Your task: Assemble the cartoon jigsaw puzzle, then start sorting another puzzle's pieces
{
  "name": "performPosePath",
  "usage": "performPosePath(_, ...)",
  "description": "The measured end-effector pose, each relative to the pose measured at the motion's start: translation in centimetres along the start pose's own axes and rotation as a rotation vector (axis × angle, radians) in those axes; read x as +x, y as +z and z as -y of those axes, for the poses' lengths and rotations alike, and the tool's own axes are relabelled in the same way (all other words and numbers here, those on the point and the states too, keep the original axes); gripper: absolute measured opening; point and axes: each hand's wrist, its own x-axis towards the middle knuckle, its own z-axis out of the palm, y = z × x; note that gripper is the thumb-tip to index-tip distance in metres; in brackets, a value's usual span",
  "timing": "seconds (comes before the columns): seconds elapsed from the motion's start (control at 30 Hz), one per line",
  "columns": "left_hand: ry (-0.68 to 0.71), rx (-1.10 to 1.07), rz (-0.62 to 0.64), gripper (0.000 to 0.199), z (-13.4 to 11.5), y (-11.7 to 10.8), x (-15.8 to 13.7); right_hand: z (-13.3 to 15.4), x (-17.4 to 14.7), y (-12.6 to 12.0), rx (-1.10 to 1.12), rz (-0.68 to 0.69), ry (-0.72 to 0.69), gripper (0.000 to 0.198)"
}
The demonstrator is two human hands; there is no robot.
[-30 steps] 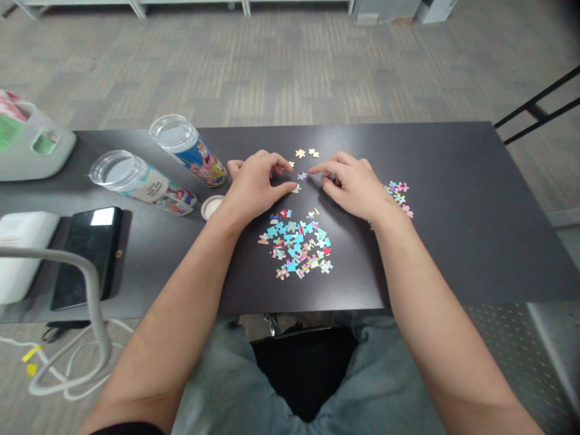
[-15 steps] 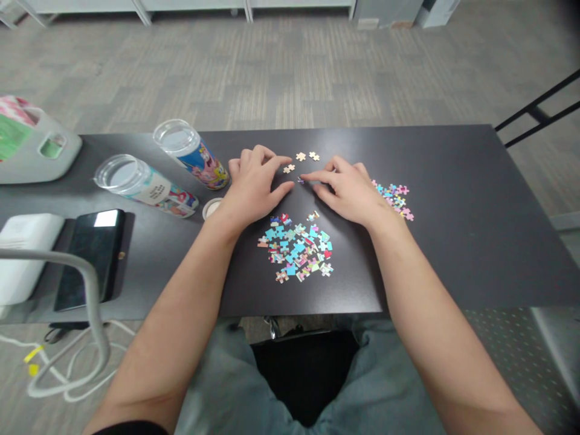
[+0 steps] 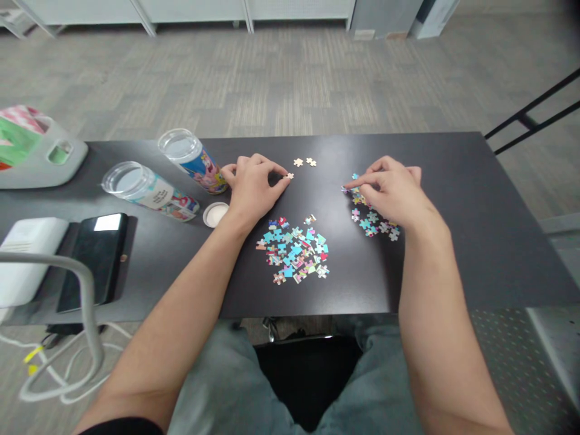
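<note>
My left hand [image 3: 257, 186] pinches a small pale puzzle piece [image 3: 290, 176] between thumb and index finger, just above or on the table. Further right, my right hand [image 3: 393, 190] is open, its index fingertip touching a puzzle piece [image 3: 344, 189] at the left edge of the right-hand pile. That pile of colourful puzzle pieces [image 3: 371, 223] lies partly hidden under the hand. Two plain-backed pieces, a left one [image 3: 298, 162] and a right one [image 3: 311, 162], lie near the far edge. Between my forearms a larger pile of puzzle pieces [image 3: 296, 254] is spread, mostly blue.
Two clear-topped picture cans, one upright-leaning in view [image 3: 193, 160] and one nearer [image 3: 151, 192], stand at left beside a round white lid [image 3: 215, 214]. A black phone [image 3: 93, 260], a white box [image 3: 29, 260], a basket [image 3: 67, 160] and a grey tube [image 3: 88, 302] are further left.
My right hand has moved right, from the middle to the right-hand pile, taking a small piece along under its fingertip. My left thumb and index finger have closed on a pale piece.
</note>
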Motion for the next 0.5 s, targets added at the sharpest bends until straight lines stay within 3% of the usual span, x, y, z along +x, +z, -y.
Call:
performPosePath(0.13,-0.003,-0.045,0.047,0.008,0.2,-0.2,0.3,0.8,0.3,-0.2,0.005,-0.02,0.031,0.037)
performPosePath(0.27,0.049,-0.109,0.089,0.006,0.2,-0.3,0.2,3.3,1.4,0.6,0.024,0.005,-0.029,0.04)
performPosePath(0.4,0.163,-0.136,0.111,0.007,0.3,-0.1,-0.1,5.1,3.6,1.7,0.0,0.032,-0.13,0.041)
performPosePath(0.5,0.21,-0.113,0.093,0.016,0.5,0.4,0.0,5.3,5.7,2.7,-0.02,-0.011,-0.13,0.04)
